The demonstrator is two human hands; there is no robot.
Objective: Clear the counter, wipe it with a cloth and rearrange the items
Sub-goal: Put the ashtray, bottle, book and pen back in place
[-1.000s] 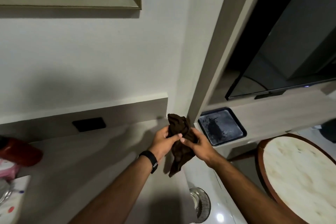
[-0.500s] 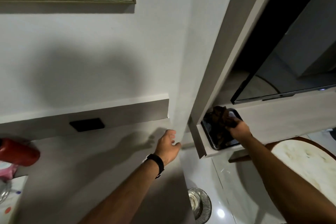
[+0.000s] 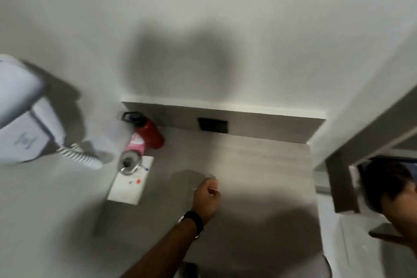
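Note:
The grey wood-grain counter fills the middle of the blurred head view. My left hand hovers over its centre with the fingers curled in and nothing in them; a black watch is on that wrist. At the far right edge, past the wall panel, my right hand rests against a dark brown cloth bunched on a dark tray; its fingers are hidden in the cloth. A red bottle, a pink packet and a clear glass stand in the counter's back left corner.
A white sheet lies under the glass. A white wall-mounted hair dryer with a coiled cord hangs at the left. A black socket sits in the backsplash. A grey wall panel separates counter and tray.
The view has swung left, so the bottle, glass and hair dryer now show. My left hand moved from the wall corner out over the counter. My right hand stays at the cloth on the tray.

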